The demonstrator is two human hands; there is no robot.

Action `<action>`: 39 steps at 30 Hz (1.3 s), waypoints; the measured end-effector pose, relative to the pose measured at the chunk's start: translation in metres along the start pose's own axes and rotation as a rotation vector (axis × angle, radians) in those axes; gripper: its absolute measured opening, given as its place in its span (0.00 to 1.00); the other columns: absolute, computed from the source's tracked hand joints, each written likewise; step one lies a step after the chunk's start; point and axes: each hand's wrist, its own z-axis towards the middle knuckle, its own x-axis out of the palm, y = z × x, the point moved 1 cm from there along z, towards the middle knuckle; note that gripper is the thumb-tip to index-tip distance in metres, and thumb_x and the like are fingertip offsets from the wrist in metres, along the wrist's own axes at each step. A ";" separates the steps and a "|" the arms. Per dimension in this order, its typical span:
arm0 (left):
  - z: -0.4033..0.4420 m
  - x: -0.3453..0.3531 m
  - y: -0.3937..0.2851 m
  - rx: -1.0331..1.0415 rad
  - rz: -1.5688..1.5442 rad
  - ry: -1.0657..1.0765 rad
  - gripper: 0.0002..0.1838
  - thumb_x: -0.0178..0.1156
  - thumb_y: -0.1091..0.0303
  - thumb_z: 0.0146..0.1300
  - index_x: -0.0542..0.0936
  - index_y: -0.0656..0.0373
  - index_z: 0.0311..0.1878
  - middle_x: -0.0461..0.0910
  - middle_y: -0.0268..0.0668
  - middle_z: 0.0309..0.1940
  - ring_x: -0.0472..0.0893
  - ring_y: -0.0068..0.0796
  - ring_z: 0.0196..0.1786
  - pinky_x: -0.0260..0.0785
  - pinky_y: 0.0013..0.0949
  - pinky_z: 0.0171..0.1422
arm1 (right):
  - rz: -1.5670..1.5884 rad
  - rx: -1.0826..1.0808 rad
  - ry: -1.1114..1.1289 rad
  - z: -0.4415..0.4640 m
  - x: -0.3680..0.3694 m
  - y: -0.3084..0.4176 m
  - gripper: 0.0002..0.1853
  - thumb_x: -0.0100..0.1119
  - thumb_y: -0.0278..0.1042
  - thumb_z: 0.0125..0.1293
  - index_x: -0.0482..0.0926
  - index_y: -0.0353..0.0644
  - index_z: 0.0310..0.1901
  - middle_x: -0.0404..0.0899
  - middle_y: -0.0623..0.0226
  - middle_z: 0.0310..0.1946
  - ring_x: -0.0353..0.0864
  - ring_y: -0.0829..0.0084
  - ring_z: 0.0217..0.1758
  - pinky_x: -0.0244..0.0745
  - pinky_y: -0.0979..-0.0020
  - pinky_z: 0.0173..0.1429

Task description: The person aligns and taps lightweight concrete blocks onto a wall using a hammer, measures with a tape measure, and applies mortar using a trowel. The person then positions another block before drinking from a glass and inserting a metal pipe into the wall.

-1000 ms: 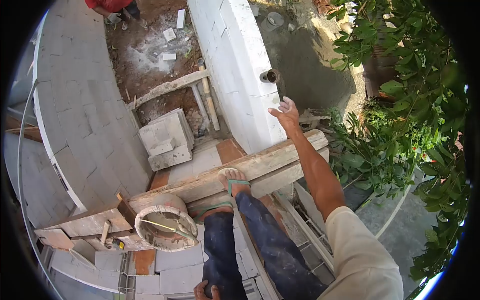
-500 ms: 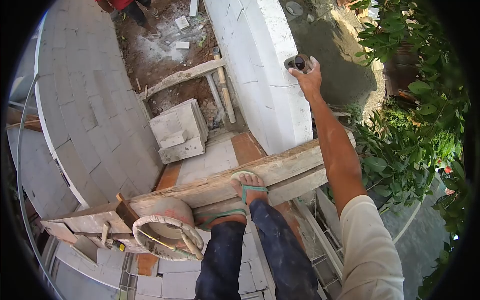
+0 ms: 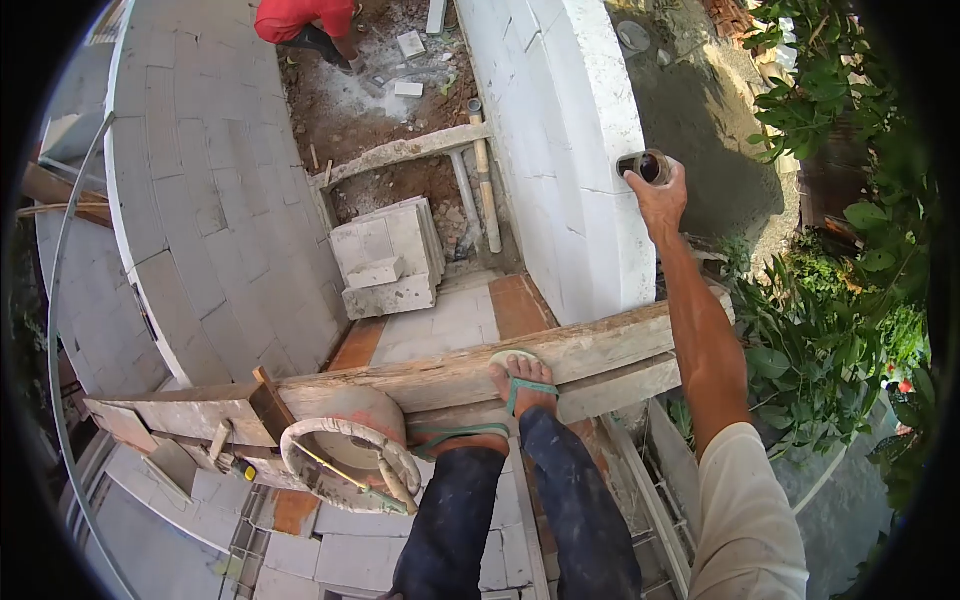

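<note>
At the upper right, my right hand (image 3: pixel 662 200) is wrapped round a clear glass (image 3: pixel 645 167) with dark liquid in it, at the top of the white block wall (image 3: pixel 590 130). My left hand is out of the frame. Both feet, in green sandals, stand on wooden planks (image 3: pixel 600 350). Beside my feet is a mortar-crusted bucket (image 3: pixel 350 465) with a yellow-green cord across its mouth.
A person in red (image 3: pixel 305 18) crouches on the dirt at the top. Stacked blocks (image 3: pixel 390 255) lie below the planks' far side. A tape measure (image 3: pixel 243 469) sits at the lower left; leafy branches (image 3: pixel 800 310) hang right.
My right hand has reached the glass and closed round it. My left hand, at the bottom edge a second ago, has left the view. The person in red has bent down.
</note>
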 end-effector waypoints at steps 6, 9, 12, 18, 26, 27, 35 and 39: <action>-0.023 -0.003 -0.002 -0.036 -0.037 0.032 0.23 0.65 0.56 0.75 0.82 0.59 0.65 0.79 0.53 0.65 0.76 0.56 0.70 0.66 0.52 0.78 | 0.168 -0.048 0.127 -0.077 -0.079 0.068 0.33 0.83 0.28 0.54 0.75 0.37 0.60 0.83 0.64 0.52 0.85 0.71 0.55 0.82 0.65 0.62; -0.036 -0.005 0.000 -0.046 -0.029 0.080 0.27 0.65 0.55 0.75 0.78 0.59 0.70 0.78 0.55 0.66 0.75 0.58 0.70 0.66 0.53 0.79 | 0.201 -0.067 0.186 -0.120 -0.139 0.136 0.33 0.82 0.25 0.54 0.75 0.38 0.61 0.83 0.62 0.53 0.85 0.69 0.56 0.81 0.64 0.64; -0.051 0.000 0.013 0.044 -0.077 0.023 0.27 0.65 0.56 0.74 0.77 0.61 0.70 0.78 0.57 0.65 0.75 0.60 0.70 0.66 0.53 0.79 | 0.231 -0.077 0.261 -0.161 -0.204 0.207 0.34 0.82 0.25 0.52 0.76 0.38 0.62 0.85 0.58 0.54 0.87 0.67 0.57 0.82 0.63 0.64; -0.083 -0.003 0.048 0.194 -0.163 -0.086 0.32 0.68 0.54 0.71 0.75 0.66 0.70 0.77 0.62 0.63 0.76 0.63 0.67 0.69 0.56 0.75 | 0.185 -0.321 0.412 -0.226 -0.347 0.404 0.34 0.84 0.30 0.48 0.78 0.38 0.58 0.86 0.54 0.50 0.90 0.61 0.51 0.85 0.61 0.58; -0.120 -0.076 0.060 0.215 -0.238 0.007 0.33 0.71 0.52 0.64 0.83 0.67 0.65 0.85 0.58 0.58 0.82 0.58 0.63 0.75 0.50 0.71 | 0.271 -0.755 0.542 -0.296 -0.484 0.626 0.35 0.85 0.30 0.42 0.78 0.38 0.55 0.85 0.54 0.47 0.87 0.51 0.52 0.83 0.54 0.59; -0.127 -0.089 0.054 0.226 -0.232 -0.011 0.36 0.70 0.48 0.65 0.82 0.71 0.66 0.86 0.60 0.59 0.88 0.53 0.61 0.79 0.48 0.69 | 0.273 -0.852 0.531 -0.302 -0.496 0.647 0.35 0.85 0.30 0.42 0.79 0.38 0.55 0.85 0.54 0.47 0.87 0.51 0.52 0.82 0.53 0.60; -0.190 -0.161 0.052 0.159 -0.423 -0.151 0.32 0.65 0.51 0.67 0.84 0.69 0.64 0.86 0.61 0.60 0.86 0.57 0.63 0.77 0.48 0.71 | 0.406 -1.329 0.607 -0.389 -0.568 0.821 0.38 0.89 0.35 0.41 0.78 0.39 0.55 0.84 0.56 0.45 0.86 0.50 0.51 0.78 0.47 0.67; -0.195 -0.136 0.080 0.056 -0.523 -0.231 0.32 0.65 0.51 0.66 0.84 0.68 0.64 0.86 0.60 0.59 0.86 0.58 0.63 0.77 0.49 0.71 | 0.497 -1.457 0.774 -0.435 -0.596 0.887 0.41 0.91 0.38 0.39 0.77 0.38 0.56 0.83 0.59 0.44 0.85 0.54 0.49 0.75 0.41 0.71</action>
